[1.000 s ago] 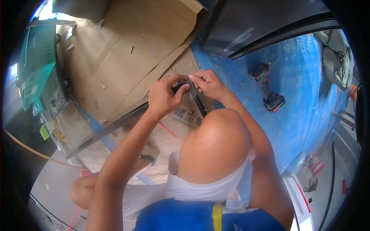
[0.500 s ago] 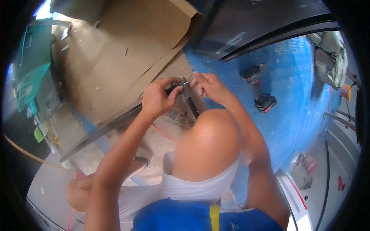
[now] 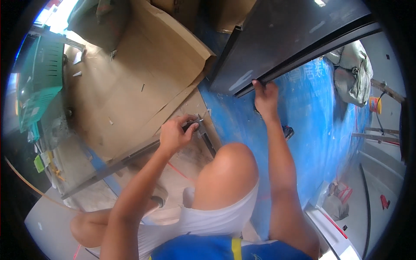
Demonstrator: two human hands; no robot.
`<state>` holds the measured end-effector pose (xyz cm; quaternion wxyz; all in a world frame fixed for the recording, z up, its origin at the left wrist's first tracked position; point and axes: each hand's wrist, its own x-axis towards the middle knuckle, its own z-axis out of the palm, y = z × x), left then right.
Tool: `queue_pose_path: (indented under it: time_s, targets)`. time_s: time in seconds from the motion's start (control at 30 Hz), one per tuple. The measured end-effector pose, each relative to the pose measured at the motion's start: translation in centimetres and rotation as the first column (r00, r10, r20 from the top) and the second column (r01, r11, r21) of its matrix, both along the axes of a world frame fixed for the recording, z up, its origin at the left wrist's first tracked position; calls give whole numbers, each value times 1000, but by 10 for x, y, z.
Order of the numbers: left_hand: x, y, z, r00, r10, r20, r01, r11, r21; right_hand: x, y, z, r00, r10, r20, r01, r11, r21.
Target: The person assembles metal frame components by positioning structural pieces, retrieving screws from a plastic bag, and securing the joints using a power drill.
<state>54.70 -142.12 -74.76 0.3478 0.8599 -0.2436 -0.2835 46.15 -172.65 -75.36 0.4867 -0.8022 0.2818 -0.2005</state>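
Observation:
My left hand point(image 3: 175, 133) is closed, thumb and fingers pinched on the corner of a dark metal frame point(image 3: 130, 155). A long bar of the frame runs to the lower left, and a short dark bar point(image 3: 208, 144) comes from the corner toward my knee. A thin, bright screw-like piece stands out by my left fingertips. My right hand point(image 3: 266, 100) is at the lower edge of a large dark panel point(image 3: 277, 47), its fingers bent and fingertips touching that edge. Whatever they may pinch is too small to make out. Behind my right wrist a cordless drill point(image 3: 287, 132) is mostly hidden.
Brown cardboard point(image 3: 125, 91) covers the floor at left, beside a blue sheet point(image 3: 316, 125). A green plastic basket point(image 3: 41, 82) stands at far left. Sacks point(image 3: 353, 78) lie at far right, near an orange-yellow spool point(image 3: 375, 105). A white box-like thing point(image 3: 327, 225) is by my right elbow.
My right hand has left the frame corner and moved up and right to the panel's edge, now covering much of the drill. My left hand still holds the frame corner. The view has shifted.

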Motion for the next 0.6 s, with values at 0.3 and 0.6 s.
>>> queue_pose_path:
  time_s: [0.3,0.6]
  targets:
    - [-1,1,-4,1000,-25,13,25,1000,-6,39,-17,-2,999,-48,26,50,996,-74]
    - [1,6,2,997,21,-74,-20,1000,7,-28,-43,1,974,-13,-225,-22,988,-152]
